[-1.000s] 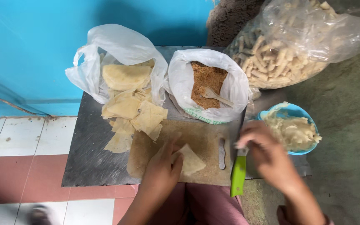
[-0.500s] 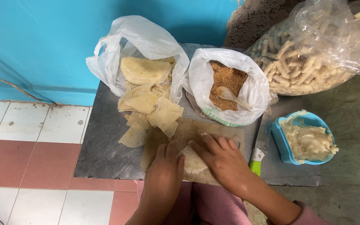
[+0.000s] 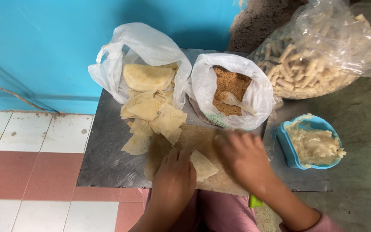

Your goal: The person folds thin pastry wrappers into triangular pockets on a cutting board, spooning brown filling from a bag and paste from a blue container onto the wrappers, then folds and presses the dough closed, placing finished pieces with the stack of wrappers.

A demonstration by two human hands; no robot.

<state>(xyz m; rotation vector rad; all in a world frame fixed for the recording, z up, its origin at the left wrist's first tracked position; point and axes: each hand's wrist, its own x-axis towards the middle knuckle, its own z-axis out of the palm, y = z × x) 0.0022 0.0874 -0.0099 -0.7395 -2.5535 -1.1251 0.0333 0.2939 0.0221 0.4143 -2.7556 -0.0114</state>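
Looking down through the head camera, you are resting your left hand [image 3: 173, 180] flat, fingers together and extended, on the wooden board [image 3: 202, 144], its fingertips touching the near edge of a triangular folded pastry wrapper [image 3: 202, 165]. The hand is pressing rather than gripping; nothing is closed inside it. Your right hand [image 3: 243, 157] is hovering just to the right of that wrapper, blurred by motion, so you cannot tell how far its fingers are spread or whether they are holding anything. A green handle [image 3: 255, 201] is peeking out beneath your right wrist.

Beyond your left hand, loose pastry sheets [image 3: 157, 118] are spilling from an open white plastic bag [image 3: 144, 51] onto the metal tray [image 3: 104, 150] that is carrying the board. Straight ahead of your right hand, a second white bag [image 3: 202, 86] is holding brown crumbs [image 3: 232, 83], with a pale spoon [image 3: 236, 101] lying in them. To the right of your right hand, a blue bowl [image 3: 285, 144] is sitting full of pale filling [image 3: 314, 144]. Farther out on that side, a large clear bag of finished rolls [image 3: 318, 60] is leaning near the crumb bag.
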